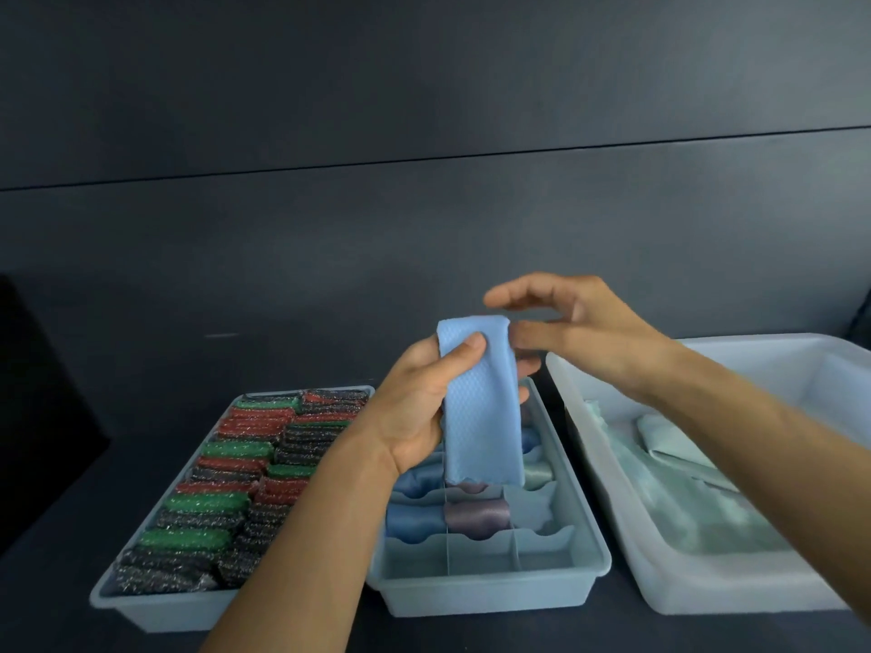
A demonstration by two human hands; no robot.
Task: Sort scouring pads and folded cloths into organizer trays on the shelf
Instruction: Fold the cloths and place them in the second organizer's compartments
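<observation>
Holding a folded light-blue cloth [480,417] upright above the shelf [56,619], I have my left grip [419,407] closed round its upper half: the thumb presses on the front face and the fingers wrap behind, their tips showing past the cloth's right edge. The cloth is a long narrow strip with a diamond-textured weave. Its folded end is at the top, and its lower end hangs over the middle of the divided organizer tray [485,596].

My right grip [579,332] hovers just right of the cloth's top, fingers spread and loosely extended, holding nothing. The thumb tip is right at the cloth's upper right corner, and I cannot tell whether it touches.

In the head view, the divided tray sits at the centre of the shelf. A rolled blue cloth [412,520] and a rolled grey-purple cloth [476,513] lie side by side in its compartments, with more rolls behind them partly hidden by my arm and the hanging strip.

Just left of it stands a second tray [155,615] packed with glittery scouring pads [226,487] in green, red and black, set on edge in two rows. To the right, a larger translucent bin [707,600] holds loose pale-green cloths [697,501], and my right forearm crosses above it. A dark panelled wall [424,228] rises behind everything.
</observation>
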